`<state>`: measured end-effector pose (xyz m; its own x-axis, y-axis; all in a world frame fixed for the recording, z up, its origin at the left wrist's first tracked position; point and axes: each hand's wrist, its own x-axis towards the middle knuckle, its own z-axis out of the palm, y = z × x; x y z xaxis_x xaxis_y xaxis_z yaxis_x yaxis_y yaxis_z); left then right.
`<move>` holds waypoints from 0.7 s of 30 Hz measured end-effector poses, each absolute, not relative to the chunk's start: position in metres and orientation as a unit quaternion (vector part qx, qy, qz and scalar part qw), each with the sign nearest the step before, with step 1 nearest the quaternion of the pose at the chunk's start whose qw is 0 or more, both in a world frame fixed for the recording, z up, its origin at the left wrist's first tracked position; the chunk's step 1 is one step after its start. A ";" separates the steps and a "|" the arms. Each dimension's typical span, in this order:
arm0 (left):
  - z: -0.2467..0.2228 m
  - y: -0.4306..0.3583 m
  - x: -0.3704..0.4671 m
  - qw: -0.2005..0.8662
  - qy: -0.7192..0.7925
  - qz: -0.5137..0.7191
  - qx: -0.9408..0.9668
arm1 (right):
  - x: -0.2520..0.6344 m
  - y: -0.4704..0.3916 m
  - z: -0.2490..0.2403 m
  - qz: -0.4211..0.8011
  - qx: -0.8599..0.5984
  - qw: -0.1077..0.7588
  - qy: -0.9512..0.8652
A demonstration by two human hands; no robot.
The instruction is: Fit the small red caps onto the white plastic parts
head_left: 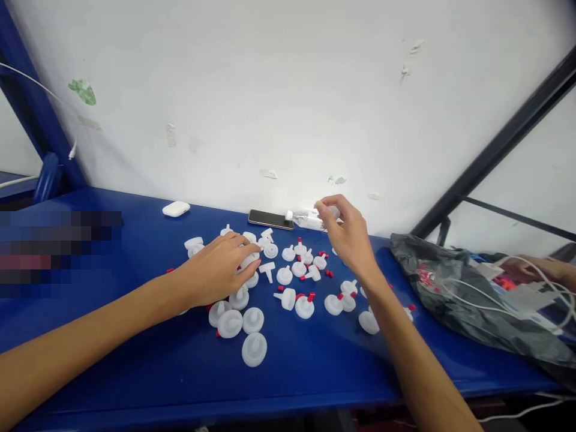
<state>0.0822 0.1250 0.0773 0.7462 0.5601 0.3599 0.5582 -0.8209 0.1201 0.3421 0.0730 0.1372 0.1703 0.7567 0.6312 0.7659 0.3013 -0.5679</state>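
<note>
Several round white plastic caps with narrow spouts (254, 350) lie scattered over the blue tabletop (171, 372). Some of them carry small red tips (311, 296) on their spouts. On the left side of this spread, my left hand (216, 267) curls its thumb and fingers around one white spout cap (249, 259), with other caps close beside and under it. Farther right, my right hand (346, 231) is raised above the table in front of a clear bottle. Its thumb and forefinger are pinched together; whatever is between them is too small to make out.
A phone (270, 219) and the clear bottle (308, 218) lie along the wall, with a white earbud case (176, 209) to their left. At right, a dark plastic bag (450, 306) holds red pieces and white cables. Another person's hand (546, 268) shows at the right edge.
</note>
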 end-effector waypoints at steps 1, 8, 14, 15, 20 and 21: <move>0.077 0.125 0.082 0.002 0.300 0.193 0.934 | 0.343 0.073 0.138 -0.014 -0.594 0.475 -0.648; 0.078 0.125 0.083 -0.006 0.295 0.188 0.937 | 0.354 0.072 0.144 -0.035 -0.677 0.368 -0.636; 0.080 0.123 0.083 -0.010 0.293 0.194 0.936 | 0.371 0.077 0.137 -0.058 -0.764 0.266 -0.585; 0.080 0.123 0.083 -0.011 0.292 0.193 0.937 | 0.374 0.078 0.135 -0.063 -0.778 0.245 -0.575; 0.081 0.122 0.083 -0.014 0.292 0.195 0.936 | 0.383 0.083 0.124 -0.067 -0.827 0.135 -0.541; 0.082 0.122 0.083 -0.014 0.293 0.194 0.936 | 0.384 0.083 0.123 -0.063 -0.833 0.117 -0.537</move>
<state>0.0829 0.1223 0.0817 0.7535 0.5424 0.3715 0.5533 -0.8284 0.0871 0.3842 0.0833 0.1228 0.4144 0.8804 0.2305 0.9099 -0.3951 -0.1267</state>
